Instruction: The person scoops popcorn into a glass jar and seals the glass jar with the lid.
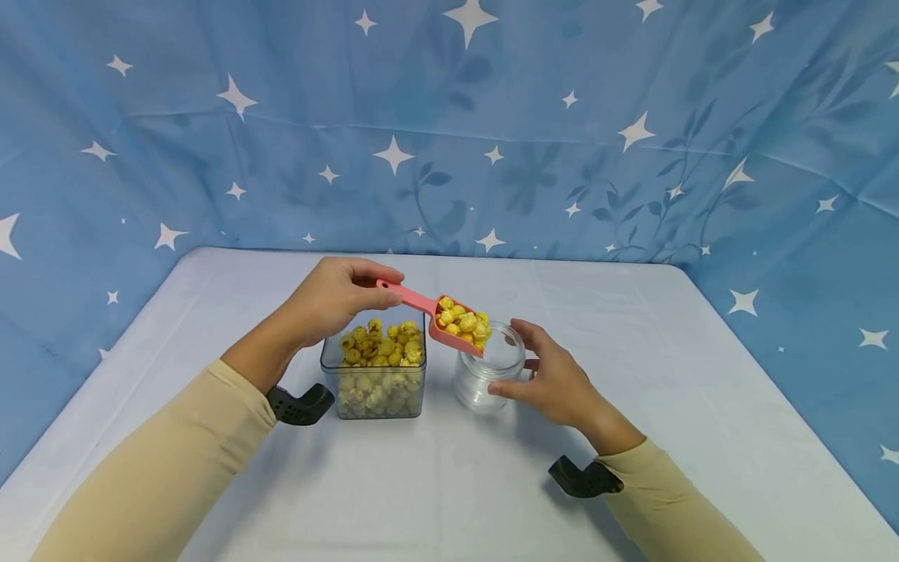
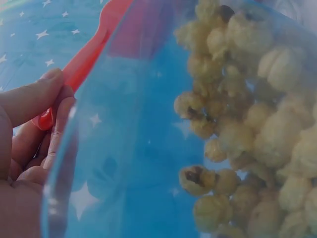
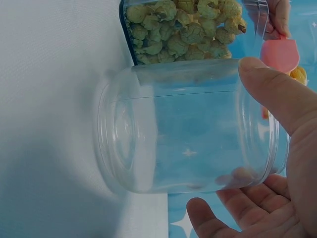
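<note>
My left hand [image 1: 337, 300] pinches the handle of a pink scoop [image 1: 414, 300] between thumb and fingers. Yellow popcorn [image 1: 463, 321] fills the scoop, whose front edge tips down over the near-left rim of a clear round jar [image 1: 477, 380]. Around the jar's right side curve the thumb and fingers of my right hand [image 1: 562, 382], holding it upright on the table. In the right wrist view the jar [image 3: 188, 134] looks empty. Under my left hand stands a clear square container [image 1: 379, 398] with more popcorn [image 2: 277, 129] inside.
A white cloth covers the table [image 1: 435, 484]. Behind it hangs a blue curtain [image 1: 449, 117] with white stars. The square container stands just left of the jar, with a narrow gap between them. Each wrist wears a black band [image 1: 302, 406].
</note>
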{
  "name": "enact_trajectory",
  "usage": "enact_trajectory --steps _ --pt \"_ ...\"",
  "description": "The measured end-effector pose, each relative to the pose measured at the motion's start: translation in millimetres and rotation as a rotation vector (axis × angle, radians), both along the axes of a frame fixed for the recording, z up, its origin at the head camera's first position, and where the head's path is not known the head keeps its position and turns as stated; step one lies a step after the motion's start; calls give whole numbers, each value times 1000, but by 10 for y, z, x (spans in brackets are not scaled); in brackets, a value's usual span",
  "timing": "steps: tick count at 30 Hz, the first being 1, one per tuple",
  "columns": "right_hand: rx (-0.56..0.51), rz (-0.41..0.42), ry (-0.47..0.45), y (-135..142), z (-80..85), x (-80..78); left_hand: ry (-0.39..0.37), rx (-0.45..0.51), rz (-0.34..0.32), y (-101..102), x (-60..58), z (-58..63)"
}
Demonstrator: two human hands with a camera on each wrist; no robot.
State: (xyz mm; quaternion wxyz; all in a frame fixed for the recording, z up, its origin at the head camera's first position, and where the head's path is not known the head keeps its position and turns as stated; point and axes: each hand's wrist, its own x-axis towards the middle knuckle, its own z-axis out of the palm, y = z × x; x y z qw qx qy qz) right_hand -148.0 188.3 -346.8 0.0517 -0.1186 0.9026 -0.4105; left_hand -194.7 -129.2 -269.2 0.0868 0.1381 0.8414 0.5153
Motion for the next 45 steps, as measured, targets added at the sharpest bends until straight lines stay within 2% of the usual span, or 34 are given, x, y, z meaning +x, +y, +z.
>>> enact_trajectory --steps 12,22,29,38,45 --pt "-1 1 -14 -1 6 -3 5 -51 6 42 1 75" --pt "-10 27 39 13 -22 -1 0 -31 -2 50 7 104" --pt "-5 27 44 10 -25 1 -7 -25 7 27 18 115" --pt "-4 28 54 14 -30 6 1 15 22 -120 85 149" --pt "-72 83 140 21 47 -22 24 58 28 -283 143 147"
